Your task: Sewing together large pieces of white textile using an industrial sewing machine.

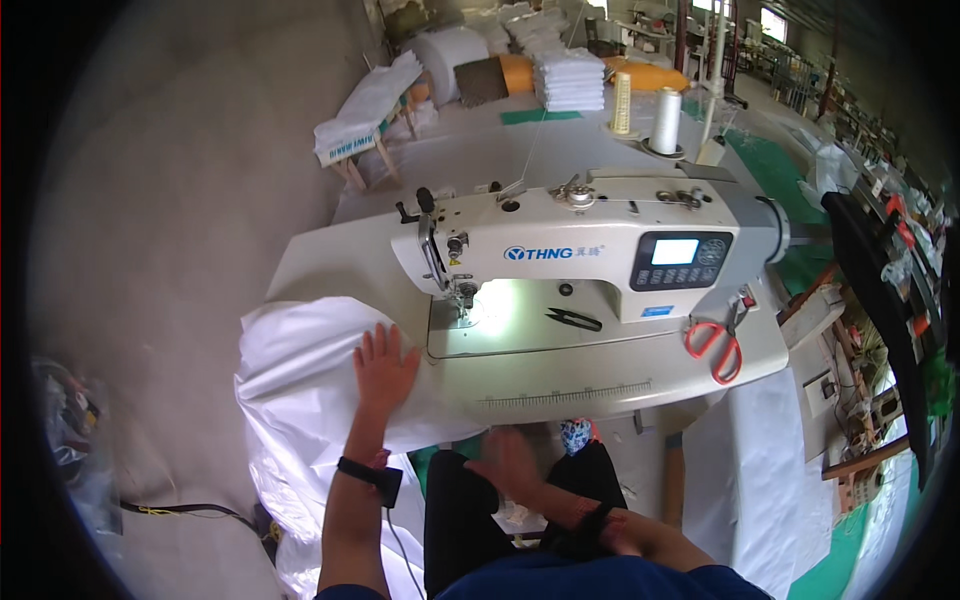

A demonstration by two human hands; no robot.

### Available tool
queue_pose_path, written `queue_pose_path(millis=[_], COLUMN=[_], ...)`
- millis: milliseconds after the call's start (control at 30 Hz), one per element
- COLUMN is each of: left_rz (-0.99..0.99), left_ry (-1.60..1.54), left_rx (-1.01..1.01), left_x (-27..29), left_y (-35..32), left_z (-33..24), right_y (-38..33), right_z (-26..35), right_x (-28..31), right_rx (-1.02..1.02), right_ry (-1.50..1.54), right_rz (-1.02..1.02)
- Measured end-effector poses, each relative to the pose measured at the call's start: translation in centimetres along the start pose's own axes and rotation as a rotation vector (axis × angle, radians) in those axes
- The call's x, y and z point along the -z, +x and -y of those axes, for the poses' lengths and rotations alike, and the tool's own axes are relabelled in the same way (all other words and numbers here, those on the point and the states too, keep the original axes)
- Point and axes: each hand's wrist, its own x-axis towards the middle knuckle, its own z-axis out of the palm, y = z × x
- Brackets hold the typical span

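Sewing machine [600, 226]: stood toward the worktop's [560, 372] rear edge, lamp lit
White sheet [300, 360]: covered the worktop's front left corner and hung below
Left hand [386, 376]: lay on the sheet, open, fingers spread
Right hand [512, 466]: blurred near the front edge, grip could not be told
Red-handled scissors [726, 339]: lay near the right edge
Black thread snips [575, 320]: lay under the machine's arm

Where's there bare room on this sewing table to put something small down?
The front strip of the sewing table is bare between the white sheet and the red-handled scissors. A smaller patch under the machine arm lies between the presser foot and the black snips. The front left is taken by the sheet and left hand.
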Motion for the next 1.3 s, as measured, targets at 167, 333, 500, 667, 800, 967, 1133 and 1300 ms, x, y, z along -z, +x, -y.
queue_pose_path(millis=[167, 333, 500, 667, 800, 967, 1133, 1300], left_rz=[0.029, 0.033, -0.043, 0.133, -0.350, 0.243, 0.239, 0.258], left_ry=[-0.015, -0.121, -0.002, 0.085, 0.480, 0.118, -0.074, 0.012], left_rx=[-0.109, -0.231, 0.162, 0.431, 0.084, -0.067, -0.085, -0.041], left_x=[0.2, 0.9, 1.6, -1.2, -3.5, -1.3, 1.9, 1.9], left_y=[-1.6, -3.4, -3.4, -4.5, -1.8, 1.8, 3.1, 1.7], left_z=[-6.7, -6.7, 9.6, 25.7, 26.5, 18.6, 10.0, 7.5], right_y=[0.9, -0.3, -8.7, -16.5, -17.2, -18.7, -22.4, -16.9], right_z=[-0.5, 0.0, 1.7, 4.4, 7.2, 5.6, -0.4, -0.5], right_x=[1.4, 3.4, 11.7, 18.0, 17.7, 18.0, 18.4, 18.4], right_rx=[-0.027, -0.131, -0.354, -0.616, -0.734, -0.816, -1.059, -0.288], right_ry=[-0.196, 0.207, 0.788, 0.879, 0.749, 0.603, 0.240, -0.675], right_rz=[-0.320, 0.014, 0.166, 0.061, 0.004, -0.123, -0.037, -0.126])
